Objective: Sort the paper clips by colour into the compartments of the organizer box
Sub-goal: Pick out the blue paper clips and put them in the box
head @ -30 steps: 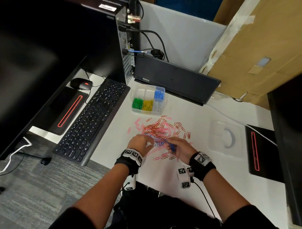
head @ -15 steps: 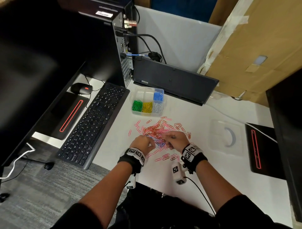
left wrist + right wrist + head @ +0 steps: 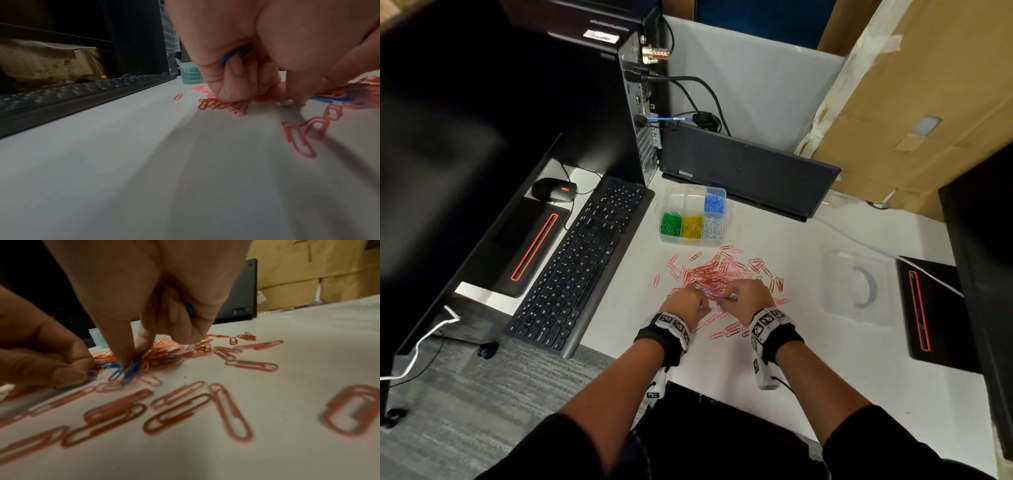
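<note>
Blue paper clips (image 3: 131,368) pinched in right hand (image 3: 156,293), others tucked in left hand (image 3: 257,48)

We see green clips (image 3: 671,224), yellow clips (image 3: 691,226), white clips (image 3: 713,226) and blue clips (image 3: 714,204) in a clear organizer box (image 3: 678,197). On the white desk (image 3: 808,359) we find a pile of pink and red clips (image 3: 717,272), with a few blue clips among them (image 3: 131,368). We note black-and-white checked markers on the black wristbands (image 3: 768,322), and a black keyboard (image 3: 582,263).
</note>
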A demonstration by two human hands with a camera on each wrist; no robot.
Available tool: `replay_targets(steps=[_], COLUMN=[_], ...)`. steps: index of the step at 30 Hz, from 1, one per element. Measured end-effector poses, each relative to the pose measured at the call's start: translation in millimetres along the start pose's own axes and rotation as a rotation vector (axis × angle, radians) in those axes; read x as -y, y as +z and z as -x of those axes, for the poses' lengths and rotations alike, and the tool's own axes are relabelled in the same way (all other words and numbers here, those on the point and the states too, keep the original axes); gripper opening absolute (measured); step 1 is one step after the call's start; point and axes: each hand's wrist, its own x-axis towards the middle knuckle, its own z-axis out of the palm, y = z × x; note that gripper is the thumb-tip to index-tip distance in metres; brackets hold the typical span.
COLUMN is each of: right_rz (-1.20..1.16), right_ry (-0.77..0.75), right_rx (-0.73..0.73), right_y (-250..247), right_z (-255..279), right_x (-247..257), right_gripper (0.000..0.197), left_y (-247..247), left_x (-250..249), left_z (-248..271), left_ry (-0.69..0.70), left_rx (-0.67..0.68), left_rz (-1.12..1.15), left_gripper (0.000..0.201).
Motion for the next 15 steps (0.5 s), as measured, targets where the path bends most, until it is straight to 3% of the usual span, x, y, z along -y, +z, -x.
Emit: replay_targets(steps=[7, 10, 15], right_rz=[-0.141, -0.075, -0.001], right_ry=[0.115, 0.113, 0.039], right_rx=[-0.026, -0.061, -0.011], right_y=[-12, -21, -27], right_z=[2, 10, 9], right_x=[-12, -26, -19], right_gripper=[0.006, 0.01, 0.007], left_y=[-1, -4, -1], left_x=[12, 16, 13], left_z=[13, 13, 12], left_ry=[-0.196, -0.175, -0.129], left_rx=[-0.165, -0.165, -0.184], left_rz=[0.358, 0.409, 0.503], left_gripper=[0.022, 0.035, 0.018])
